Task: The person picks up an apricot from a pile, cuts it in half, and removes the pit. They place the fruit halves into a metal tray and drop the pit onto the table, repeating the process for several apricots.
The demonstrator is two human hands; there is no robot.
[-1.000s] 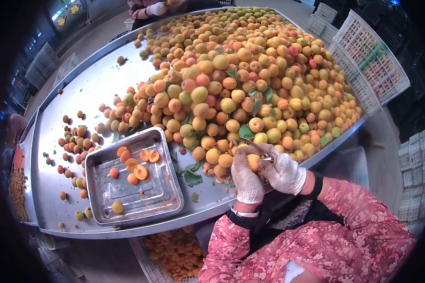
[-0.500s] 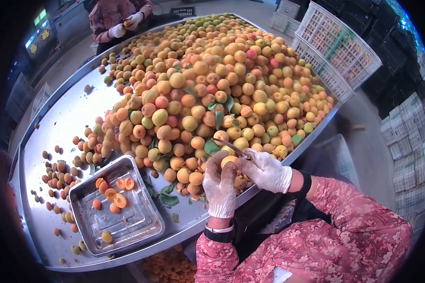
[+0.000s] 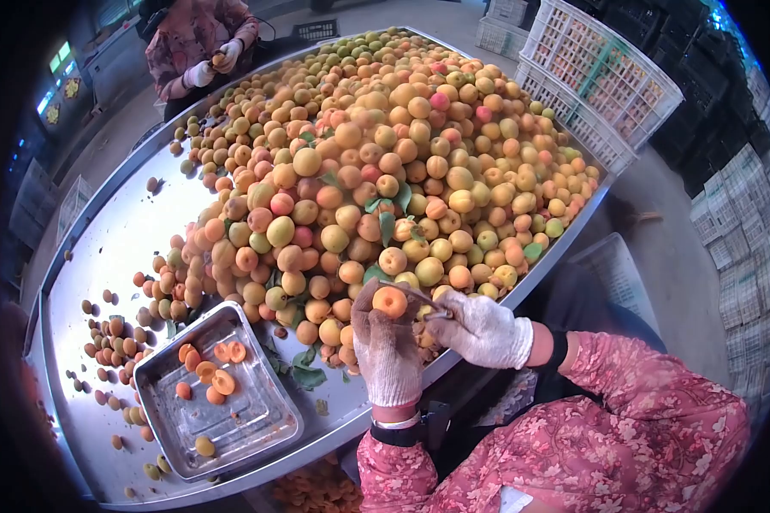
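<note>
My left hand (image 3: 387,355), in a soiled white knit glove, grips an orange apricot (image 3: 390,302) whose face with a darker round middle is turned up. In my gloved right hand (image 3: 490,332) is a knife (image 3: 412,293) with a thin, slightly curved blade, which reaches across just above the apricot. Both hands are close together over the near edge of the metal table (image 3: 323,425). Right beyond them rises a big heap of apricots (image 3: 359,197) with green leaves (image 3: 387,226) among the fruit. Left of my hands, a metal tray (image 3: 261,416) holds several cut apricot halves (image 3: 222,381).
Across the table a person (image 3: 201,43) in gloves handles a small fruit. White plastic crates (image 3: 603,68) stand at the far right corner, and stacked pale crates (image 3: 731,256) line the right side. Below the near edge lie more cut apricots (image 3: 316,489).
The apricot in my left hand has turned to show its dark-centred face. The knife has shifted slightly over it. My view has swung a little, moving the tray lower in the picture.
</note>
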